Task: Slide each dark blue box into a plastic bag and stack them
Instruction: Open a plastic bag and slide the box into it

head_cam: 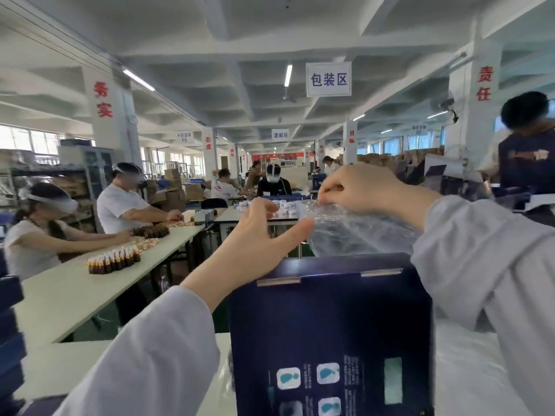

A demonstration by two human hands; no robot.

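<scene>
A dark blue box (330, 331) stands upright in front of me, its printed face with small white icons toward the camera. Above its top edge hangs a clear plastic bag (354, 232). My right hand (360, 187) pinches the bag's upper edge at the right. My left hand (264, 238) holds the bag's edge at the left, thumb and fingers curled toward it, just above the box's top left corner. The lower part of the bag is hidden behind the box.
A stack of dark blue boxes (10, 334) stands at the far left edge. White table (69, 298) to the left carries rows of brown bottles (114, 261), with seated people working there. A standing person (528, 151) is at the right. More dark boxes (456, 184) lie behind my right arm.
</scene>
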